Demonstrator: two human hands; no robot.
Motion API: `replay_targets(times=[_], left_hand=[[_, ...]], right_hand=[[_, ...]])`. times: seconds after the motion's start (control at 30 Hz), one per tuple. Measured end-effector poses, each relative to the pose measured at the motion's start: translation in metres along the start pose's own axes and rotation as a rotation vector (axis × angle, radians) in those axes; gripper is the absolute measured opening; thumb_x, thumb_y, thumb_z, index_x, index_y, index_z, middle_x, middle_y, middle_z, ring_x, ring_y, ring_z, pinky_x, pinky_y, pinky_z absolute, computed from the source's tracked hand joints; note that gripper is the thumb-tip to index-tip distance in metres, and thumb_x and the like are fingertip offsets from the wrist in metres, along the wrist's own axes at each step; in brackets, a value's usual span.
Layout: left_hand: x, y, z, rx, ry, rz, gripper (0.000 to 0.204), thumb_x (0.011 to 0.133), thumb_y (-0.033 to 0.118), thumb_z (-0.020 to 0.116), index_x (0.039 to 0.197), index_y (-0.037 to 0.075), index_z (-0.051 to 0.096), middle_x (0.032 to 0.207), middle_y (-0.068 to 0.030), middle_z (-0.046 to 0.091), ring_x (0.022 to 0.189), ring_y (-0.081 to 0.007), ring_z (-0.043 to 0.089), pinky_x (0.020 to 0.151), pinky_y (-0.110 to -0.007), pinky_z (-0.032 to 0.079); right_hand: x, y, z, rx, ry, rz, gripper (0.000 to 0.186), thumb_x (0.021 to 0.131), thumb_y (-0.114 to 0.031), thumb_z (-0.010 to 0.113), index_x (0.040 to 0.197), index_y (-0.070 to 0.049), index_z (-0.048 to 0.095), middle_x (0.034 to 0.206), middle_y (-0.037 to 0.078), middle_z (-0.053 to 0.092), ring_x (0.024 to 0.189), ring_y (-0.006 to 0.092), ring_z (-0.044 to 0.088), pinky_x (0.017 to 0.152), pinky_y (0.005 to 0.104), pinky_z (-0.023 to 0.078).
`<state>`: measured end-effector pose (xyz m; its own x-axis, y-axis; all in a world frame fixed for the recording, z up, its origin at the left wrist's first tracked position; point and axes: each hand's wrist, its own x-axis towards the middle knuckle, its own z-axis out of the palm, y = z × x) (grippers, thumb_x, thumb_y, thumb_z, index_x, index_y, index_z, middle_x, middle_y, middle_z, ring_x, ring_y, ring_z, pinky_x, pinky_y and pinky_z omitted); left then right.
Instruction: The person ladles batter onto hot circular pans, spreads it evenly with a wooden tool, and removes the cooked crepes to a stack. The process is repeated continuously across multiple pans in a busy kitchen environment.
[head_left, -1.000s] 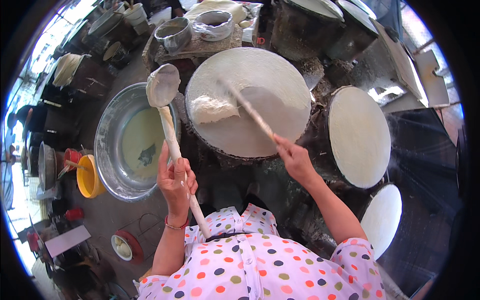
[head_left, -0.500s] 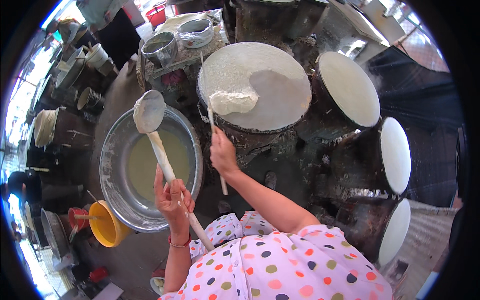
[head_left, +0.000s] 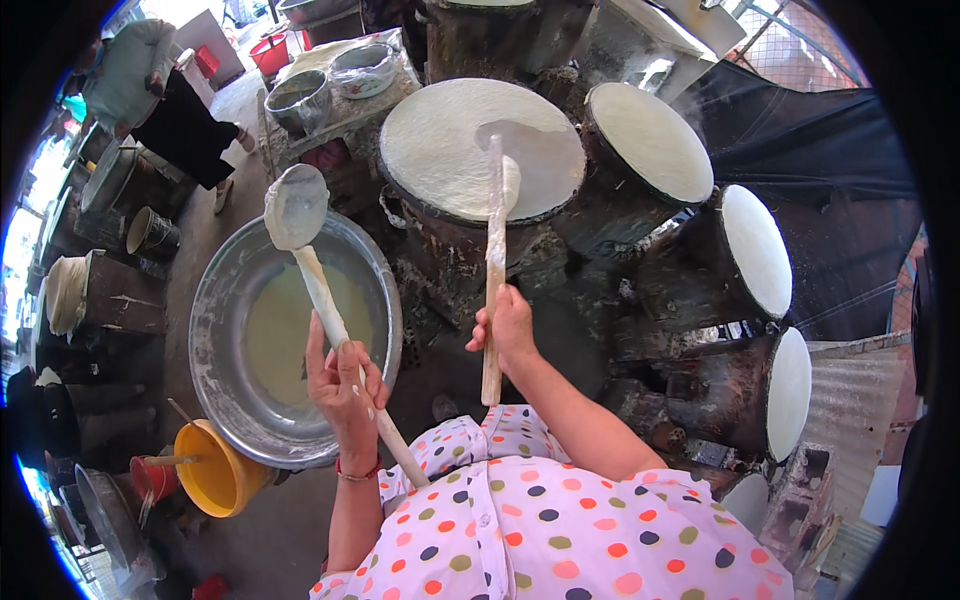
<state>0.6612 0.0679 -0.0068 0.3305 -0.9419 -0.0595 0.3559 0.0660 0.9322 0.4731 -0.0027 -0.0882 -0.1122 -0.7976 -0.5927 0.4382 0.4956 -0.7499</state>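
Carried from the griddle's left edge to its near middle over the past half second, a long, flat, pale wooden stick (head_left: 496, 255) is now laid across the round griddle of grey metal (head_left: 548, 182), and a soft lump of creamy white batter (head_left: 511, 185), also shifted, is seen against its right side. The stick's lower shaft is wrapped by the curled fingers of the right hand (head_left: 510, 325). Light and stiff handling is to be expected of it, with some slipperiness where its upper part is smeared; it is best gripped on the cleaner lower shaft. By the left hand (head_left: 347, 380), a long-handled ladle with a round, crusted bowl (head_left: 298, 208) is clasped, forefinger raised, above a wide silver metal basin (head_left: 222, 345). Being bowl-heavy, presumably, the ladle would be steadied best around mid-handle.
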Motion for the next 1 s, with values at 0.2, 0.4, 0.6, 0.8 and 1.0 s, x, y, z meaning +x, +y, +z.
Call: replay_targets(times=[0.2,0.4,0.6,0.8,1.0], left_hand=[[0.002,-0.008,0.012,-0.022,-0.013,0.026,0.049,0.1,0.014,0.048,0.147,0.015,0.032,0.076,-0.0003,0.048,0.046,-0.0023,0.04,0.036,-0.017,0.032],[0.0,-0.016,0.036,-0.038,-0.062,-0.017,0.051,0.1,0.014,0.049,0.148,0.015,0.03,0.078,-0.0013,0.048,0.047,-0.0033,0.041,0.036,-0.018,0.033],[0.001,-0.026,0.06,-0.041,-0.075,-0.015,0.051,0.1,0.014,0.048,0.148,0.015,0.03,0.078,-0.0021,0.048,0.047,-0.0037,0.041,0.036,-0.018,0.033],[0.0,-0.034,0.073,-0.033,-0.057,-0.02,0.051,0.1,0.013,0.048,0.148,0.015,0.03,0.078,-0.0024,0.048,0.047,-0.0039,0.041,0.036,-0.018,0.034],[-0.001,-0.04,0.09,-0.002,-0.03,-0.03,0.051,0.1,0.012,0.048,0.147,0.016,0.032,0.078,-0.0022,0.048,0.047,-0.0042,0.041,0.036,-0.018,0.034]], right_hand=[[-0.012,-0.001,0.004,-0.532,-0.081,-0.276,0.026,0.101,-0.027,0.036,0.104,-0.006,0.051,0.059,0.009,0.051,0.039,0.0181,0.051,0.033,0.0338,0.046],[-0.006,-0.02,-0.064,-0.578,-0.024,-0.127,0.027,0.101,-0.027,0.036,0.115,-0.01,0.053,0.058,0.003,0.047,0.038,0.0115,0.047,0.032,0.0286,0.042],[0.005,-0.057,-0.079,-0.246,-0.04,0.022,0.032,0.103,-0.03,0.033,0.115,-0.008,0.053,0.06,0.001,0.046,0.039,0.009,0.044,0.036,0.0286,0.043],[0.021,-0.006,-0.121,-1.022,-0.027,-0.809,0.027,0.099,-0.027,0.04,0.104,-0.007,0.058,0.06,0.016,0.056,0.044,0.0256,0.058,0.041,0.0395,0.045],[0.022,-0.093,-0.141,-0.735,0.0,-0.156,0.032,0.101,-0.03,0.035,0.106,-0.009,0.058,0.054,0.003,0.047,0.038,0.0112,0.047,0.032,0.0297,0.042]])
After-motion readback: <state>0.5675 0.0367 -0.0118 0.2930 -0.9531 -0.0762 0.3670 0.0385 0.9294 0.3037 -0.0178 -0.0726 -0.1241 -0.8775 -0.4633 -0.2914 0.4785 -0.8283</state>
